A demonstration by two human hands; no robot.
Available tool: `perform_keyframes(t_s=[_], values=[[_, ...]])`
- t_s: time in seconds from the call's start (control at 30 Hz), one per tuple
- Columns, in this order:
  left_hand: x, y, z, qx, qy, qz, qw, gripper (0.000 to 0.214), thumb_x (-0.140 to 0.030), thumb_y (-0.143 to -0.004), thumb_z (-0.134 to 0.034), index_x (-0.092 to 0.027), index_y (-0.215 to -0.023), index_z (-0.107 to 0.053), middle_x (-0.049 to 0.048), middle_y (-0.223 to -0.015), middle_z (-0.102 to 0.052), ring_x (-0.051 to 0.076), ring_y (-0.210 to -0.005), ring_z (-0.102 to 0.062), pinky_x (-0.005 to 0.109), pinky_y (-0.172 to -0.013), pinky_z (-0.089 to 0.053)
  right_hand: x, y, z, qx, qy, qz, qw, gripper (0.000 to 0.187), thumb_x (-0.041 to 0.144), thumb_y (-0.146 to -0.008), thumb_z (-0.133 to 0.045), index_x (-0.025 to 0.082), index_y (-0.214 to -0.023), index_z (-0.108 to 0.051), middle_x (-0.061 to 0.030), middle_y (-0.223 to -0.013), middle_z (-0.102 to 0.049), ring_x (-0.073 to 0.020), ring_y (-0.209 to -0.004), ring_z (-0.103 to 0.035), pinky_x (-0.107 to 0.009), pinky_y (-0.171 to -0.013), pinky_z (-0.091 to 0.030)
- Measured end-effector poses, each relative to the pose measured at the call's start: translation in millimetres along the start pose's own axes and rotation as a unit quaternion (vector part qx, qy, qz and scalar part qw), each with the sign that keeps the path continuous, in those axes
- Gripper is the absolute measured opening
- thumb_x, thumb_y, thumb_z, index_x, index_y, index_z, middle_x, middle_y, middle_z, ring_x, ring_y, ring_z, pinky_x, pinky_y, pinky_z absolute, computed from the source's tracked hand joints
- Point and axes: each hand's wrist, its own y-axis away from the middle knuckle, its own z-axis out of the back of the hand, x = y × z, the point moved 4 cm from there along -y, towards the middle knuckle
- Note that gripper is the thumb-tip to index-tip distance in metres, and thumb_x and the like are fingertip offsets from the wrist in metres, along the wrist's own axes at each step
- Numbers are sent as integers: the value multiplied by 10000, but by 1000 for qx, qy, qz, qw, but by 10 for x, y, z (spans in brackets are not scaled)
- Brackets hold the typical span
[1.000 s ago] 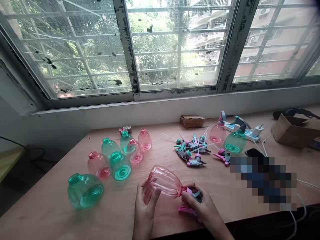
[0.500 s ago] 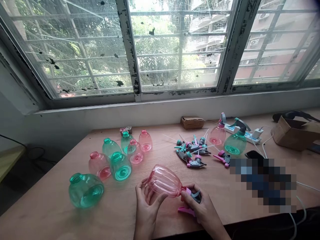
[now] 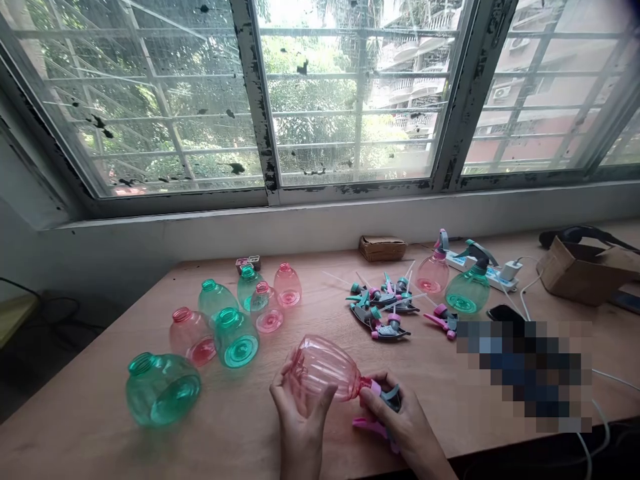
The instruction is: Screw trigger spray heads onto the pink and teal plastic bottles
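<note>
A clear pink spray bottle [image 3: 327, 370] lies sideways in the air above the front of the table, its neck pointing right. Around its base my left hand [image 3: 303, 410] is closed, thumb along the near side. My right hand [image 3: 397, 417] grips the pink and grey spray head [image 3: 383, 393] at the bottle's neck; its pink trigger [image 3: 370, 425] sticks out below the fingers. Whether the collar is fully seated on the neck is hidden by the fingers.
Several open green and pink bottles [image 3: 237, 338] stand on the left. Loose spray heads [image 3: 385, 300] lie in a pile beyond my hands. Two bottles with heads, a pink one [image 3: 433, 275] and a green one [image 3: 467, 291], stand near a power strip [image 3: 495, 275]. A cardboard box [image 3: 585, 273] sits at right.
My left hand's fingers have shifted on the bottle, the thumb now more upright against its side. The right hand keeps its grip on the spray head. The whole view has shifted slightly.
</note>
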Motion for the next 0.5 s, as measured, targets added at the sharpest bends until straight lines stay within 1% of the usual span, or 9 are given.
perform_keyframes(t_s=[0.07, 0.13, 0.23, 0.33, 0.4, 0.5], values=[[1, -33, 15, -3, 8, 5, 1000, 787, -444, -651, -888, -255, -1259, -424, 168, -1521, -467, 354, -1445, -417, 543, -1212, -295, 28, 11, -18, -2, 0, -2, 1000, 449, 556, -667, -858, 179, -858, -707, 7, -670, -650, -140, -586, -577, -310, -564, -612], [-28, -43, 8, 12, -3, -5, 1000, 785, -434, -662, -879, -242, -1308, -475, 147, -1516, -490, 339, -1455, -405, 503, -1232, -272, 48, 8, -6, -3, 2, 2, 1000, 446, 569, -678, -845, 181, -847, -705, 15, -640, -634, -136, -550, -565, -310, -549, -606], [-84, -19, -20, 27, -29, -6, 999, 750, -470, -743, -808, -255, -1390, -498, 103, -1534, -493, 303, -1466, -394, 430, -1232, -286, 52, -2, 25, -6, 8, 14, 1000, 422, 568, -710, -823, 186, -833, -693, 18, -616, -624, -133, -521, -547, -279, -495, -571], [-107, 7, -36, 29, -27, 7, 999, 691, -552, -822, -706, -257, -1403, -473, 112, -1515, -511, 288, -1457, -408, 420, -1205, -329, 29, 8, 24, -9, -2, 4, 1000, 411, 547, -702, -840, 187, -837, -694, 20, -645, -630, -134, -566, -559, -302, -546, -604], [-87, 3, -24, 16, -11, 15, 1000, 727, -581, -795, -723, -243, -1375, -445, 146, -1482, -529, 301, -1431, -444, 441, -1184, -360, 23, 23, 8, -8, -3, -1, 1000, 419, 537, -681, -859, 186, -850, -704, 28, -675, -619, -135, -607, -562, -338, -598, -634], [-12, -28, 17, -16, 11, 34, 999, 799, -550, -660, -851, -240, -1259, -424, 172, -1393, -574, 332, -1340, -542, 489, -1143, -402, 32, 33, -15, 11, 20, 9, 1000, 413, 528, -682, -863, 185, -853, -709, 35, -694, -597, -122, -615, -533, -310, -577, -628]])
